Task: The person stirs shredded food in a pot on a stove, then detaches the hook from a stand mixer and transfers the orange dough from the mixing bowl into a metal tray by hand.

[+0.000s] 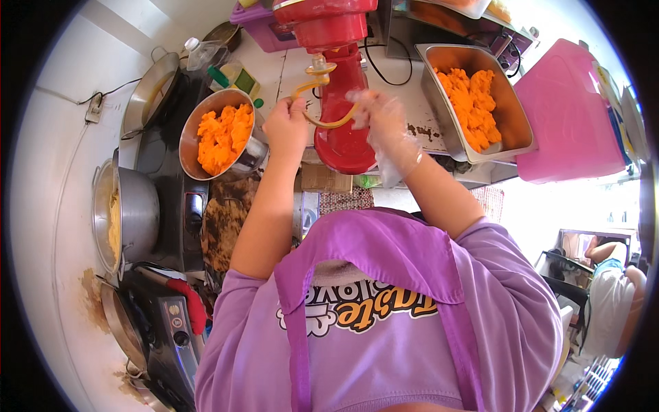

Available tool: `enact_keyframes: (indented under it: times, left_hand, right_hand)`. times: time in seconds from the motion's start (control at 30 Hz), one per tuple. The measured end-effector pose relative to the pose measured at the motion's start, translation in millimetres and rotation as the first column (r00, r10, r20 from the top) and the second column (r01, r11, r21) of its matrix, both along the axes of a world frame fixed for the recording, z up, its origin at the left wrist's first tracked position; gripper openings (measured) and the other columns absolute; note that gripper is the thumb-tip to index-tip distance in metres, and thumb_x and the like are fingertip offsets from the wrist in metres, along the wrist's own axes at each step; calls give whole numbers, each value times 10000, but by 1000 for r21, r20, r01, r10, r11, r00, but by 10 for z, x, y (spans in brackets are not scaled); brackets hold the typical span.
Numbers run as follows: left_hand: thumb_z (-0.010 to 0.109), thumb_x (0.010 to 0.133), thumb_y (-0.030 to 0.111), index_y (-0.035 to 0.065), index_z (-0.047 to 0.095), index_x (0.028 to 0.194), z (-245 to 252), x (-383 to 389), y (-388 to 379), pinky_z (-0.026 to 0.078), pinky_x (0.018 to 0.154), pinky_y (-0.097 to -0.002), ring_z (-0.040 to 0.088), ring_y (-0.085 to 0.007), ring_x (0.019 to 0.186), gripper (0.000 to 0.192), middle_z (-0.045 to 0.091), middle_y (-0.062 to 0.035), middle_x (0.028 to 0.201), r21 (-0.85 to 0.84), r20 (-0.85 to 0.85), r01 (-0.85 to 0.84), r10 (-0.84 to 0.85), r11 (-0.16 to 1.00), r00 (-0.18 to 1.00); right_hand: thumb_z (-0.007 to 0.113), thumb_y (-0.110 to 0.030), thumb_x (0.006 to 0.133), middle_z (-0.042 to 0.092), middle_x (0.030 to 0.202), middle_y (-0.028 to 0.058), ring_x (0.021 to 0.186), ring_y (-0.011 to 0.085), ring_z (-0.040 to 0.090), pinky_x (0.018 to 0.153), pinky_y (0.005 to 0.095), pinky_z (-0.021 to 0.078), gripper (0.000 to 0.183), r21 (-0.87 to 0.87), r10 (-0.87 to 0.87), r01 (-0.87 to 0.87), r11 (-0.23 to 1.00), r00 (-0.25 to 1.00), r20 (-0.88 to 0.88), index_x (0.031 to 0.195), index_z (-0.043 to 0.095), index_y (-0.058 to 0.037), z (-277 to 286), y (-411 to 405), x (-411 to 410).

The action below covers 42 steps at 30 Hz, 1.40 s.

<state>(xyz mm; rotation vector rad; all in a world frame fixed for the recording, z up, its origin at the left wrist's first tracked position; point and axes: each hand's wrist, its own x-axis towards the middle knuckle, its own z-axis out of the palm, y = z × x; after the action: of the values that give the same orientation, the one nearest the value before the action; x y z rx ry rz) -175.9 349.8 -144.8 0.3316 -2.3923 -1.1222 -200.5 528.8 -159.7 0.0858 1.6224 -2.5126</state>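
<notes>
A metal dough hook (334,124) hangs below the raised head of a red stand mixer (332,23), with a yellowish film along its curve. My bare left hand (288,126) grips the hook's left bend. On the other side, my right hand (383,118), in a clear plastic glove, has its fingers around the hook's free end. Close by my left hand, a steel mixing bowl (252,154) holds lumpy orange dough (224,136). More orange dough (468,105) lies in a deep rectangular steel pan (515,121) to the right.
A pink plastic container (566,118) stands beyond the pan. Left are a black stove (167,206), a large pot (139,206) and a wok (149,98). A clear plastic bottle (203,54) and a purple bin (260,26) stand behind. Another person (612,304) is at the far right.
</notes>
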Motion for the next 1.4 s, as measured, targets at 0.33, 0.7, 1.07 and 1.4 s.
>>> enact_keyframes:
  times: [0.33, 0.7, 1.07, 1.4]
  left_hand:
    - [624, 862, 260, 1, 654, 927, -305, 36, -338, 479, 742, -417, 634, -352, 826, 269, 654, -203, 851, -102, 72, 83, -76, 991, 995]
    - [613, 881, 257, -47, 632, 941, -271, 80, -294, 469, 710, -390, 622, -341, 787, 310, 646, -210, 827, -53, 84, 80, -76, 995, 994]
    - [609, 897, 227, -63, 623, 939, -184, 138, -214, 463, 702, -332, 601, -226, 729, 294, 653, -162, 805, -6, 95, 70, -69, 998, 993]
    - [592, 916, 205, -52, 623, 951, -186, 184, -163, 464, 694, -307, 593, -173, 721, 261, 660, -126, 810, 38, 90, 6, -10, 999, 996]
  right_hand:
    - [553, 71, 788, 632, 1042, 124, 814, 157, 611, 758, 266, 518, 555, 330, -134, 238, 914, 942, -307, 1329, 502, -39, 355, 1959, -740]
    - [581, -104, 814, 659, 984, 121, 866, 247, 636, 757, 358, 521, 308, 881, -103, 21, 474, 994, 32, 1104, 663, -45, 401, 2636, -625]
    - [582, -115, 827, 631, 1124, 158, 1096, 321, 572, 946, 366, 450, 293, 990, 128, 136, 32, 982, -139, 1108, 664, -98, 325, 2482, -823]
    - [566, -80, 817, 600, 1125, 177, 1068, 261, 583, 890, 356, 481, 319, 935, 231, 76, 347, 959, -164, 1128, 626, -42, 706, 1833, -999]
